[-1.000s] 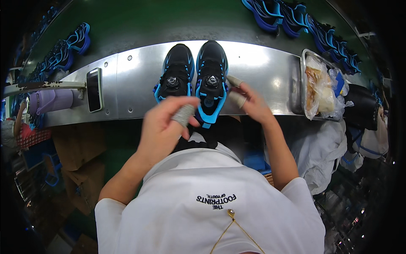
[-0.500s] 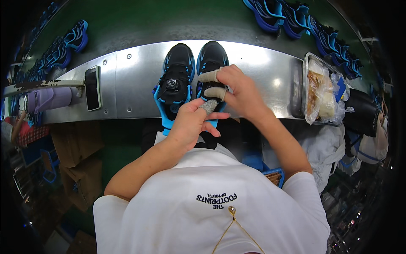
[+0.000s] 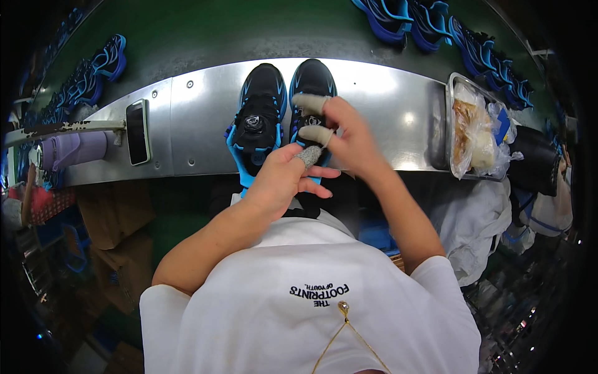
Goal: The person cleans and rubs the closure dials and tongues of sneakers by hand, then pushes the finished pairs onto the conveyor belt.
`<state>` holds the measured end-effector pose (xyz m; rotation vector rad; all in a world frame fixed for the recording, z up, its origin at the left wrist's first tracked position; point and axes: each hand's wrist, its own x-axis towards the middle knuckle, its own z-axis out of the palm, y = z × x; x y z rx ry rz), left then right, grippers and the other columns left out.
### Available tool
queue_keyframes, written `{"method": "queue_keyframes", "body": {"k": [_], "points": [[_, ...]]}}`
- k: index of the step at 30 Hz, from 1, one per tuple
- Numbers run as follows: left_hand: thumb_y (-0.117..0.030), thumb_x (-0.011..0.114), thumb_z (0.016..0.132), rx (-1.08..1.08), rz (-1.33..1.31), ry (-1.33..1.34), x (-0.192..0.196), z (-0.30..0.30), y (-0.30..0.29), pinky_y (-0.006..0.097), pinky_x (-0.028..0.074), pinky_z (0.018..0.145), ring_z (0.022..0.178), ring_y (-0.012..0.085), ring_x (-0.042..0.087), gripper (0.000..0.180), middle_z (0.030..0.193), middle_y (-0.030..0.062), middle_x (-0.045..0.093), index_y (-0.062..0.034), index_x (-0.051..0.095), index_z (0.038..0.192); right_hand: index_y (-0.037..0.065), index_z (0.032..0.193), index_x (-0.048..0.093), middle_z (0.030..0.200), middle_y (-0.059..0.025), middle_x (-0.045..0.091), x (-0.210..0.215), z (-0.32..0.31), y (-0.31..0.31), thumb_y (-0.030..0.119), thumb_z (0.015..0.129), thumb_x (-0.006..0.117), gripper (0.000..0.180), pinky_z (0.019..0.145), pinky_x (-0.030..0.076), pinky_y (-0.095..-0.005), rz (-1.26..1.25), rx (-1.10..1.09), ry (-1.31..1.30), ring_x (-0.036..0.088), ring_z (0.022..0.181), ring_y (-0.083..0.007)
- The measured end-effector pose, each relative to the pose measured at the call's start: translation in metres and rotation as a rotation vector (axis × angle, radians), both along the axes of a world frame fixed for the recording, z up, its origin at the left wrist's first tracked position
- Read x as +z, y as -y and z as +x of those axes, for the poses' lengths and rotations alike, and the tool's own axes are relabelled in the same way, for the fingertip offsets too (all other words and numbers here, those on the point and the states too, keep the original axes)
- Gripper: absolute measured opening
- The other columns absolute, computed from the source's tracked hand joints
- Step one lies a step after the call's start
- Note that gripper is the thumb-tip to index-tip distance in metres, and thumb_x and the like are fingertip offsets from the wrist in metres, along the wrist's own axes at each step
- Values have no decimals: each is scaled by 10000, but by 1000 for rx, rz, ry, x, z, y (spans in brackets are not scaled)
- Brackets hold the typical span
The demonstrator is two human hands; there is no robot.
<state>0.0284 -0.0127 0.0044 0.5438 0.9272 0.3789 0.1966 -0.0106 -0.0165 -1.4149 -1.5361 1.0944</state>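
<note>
On the steel worktop (image 3: 193, 124), a bare stretch lies open between the phone (image 3: 137, 132) at the left and the left shoe (image 3: 258, 121), wide enough for a hand to pass. A second bare stretch runs from the right shoe (image 3: 311, 84) to the metal tray (image 3: 450, 124) of bagged material. The two shoes stand side by side, nearly touching, leaving no gap between them. Both hands, left hand (image 3: 280, 181) and right hand (image 3: 346, 137), crowd the near end of the right shoe, closing that approach. Behind the worktop, the green conveyor belt (image 3: 205, 37) is open in the middle, with rows of blue shoes (image 3: 430, 19) at either end.
</note>
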Motion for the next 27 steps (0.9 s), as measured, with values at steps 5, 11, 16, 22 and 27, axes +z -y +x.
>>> {"method": "queue_keyframes", "body": {"k": [5, 11, 16, 22, 27], "points": [[-154, 539, 965, -339, 307, -177, 55, -28, -28, 298, 567, 658, 897, 199, 650, 254, 1003, 104, 646, 20, 630, 1125, 38, 1304, 552, 1207, -98, 602, -17, 61, -5, 235, 795, 743, 578, 904, 462, -316, -44, -304, 49, 559, 1012, -167], [-159, 608, 819, -705, 1330, -745, 38, 8, -70, 376, 480, 668, 761, 274, 626, 212, 849, 160, 639, 30, 630, 912, 119, 1427, 433, 1441, -157, 393, -16, 6, 4, 308, 683, 807, 853, 1122, 278, -437, 124, -1, 214, 371, 1318, -325], [-231, 615, 744, -1107, 1342, -829, 20, 25, -94, 439, 445, 582, 608, 343, 571, 236, 649, 167, 597, 2, 594, 714, 126, 1428, 434, 1479, -152, 336, -32, -4, 9, 328, 654, 819, 888, 1122, 276, -459, 115, -80, 207, 303, 1350, -354], [-324, 629, 669, -1143, 1273, -727, 17, 32, -102, 417, 502, 618, 620, 336, 619, 331, 646, 187, 625, 3, 675, 702, 126, 1427, 439, 1491, -156, 325, -41, -3, 14, 308, 671, 808, 861, 1120, 273, -463, 139, -101, 168, 304, 1348, -356], [-268, 645, 628, -1092, 1382, -694, 15, 31, -102, 392, 444, 548, 541, 310, 534, 290, 580, 183, 551, 19, 604, 622, 107, 1431, 426, 1399, -187, 400, -47, -5, 13, 234, 658, 768, 855, 1087, 302, -470, 193, -102, 129, 369, 1285, -377]]}}
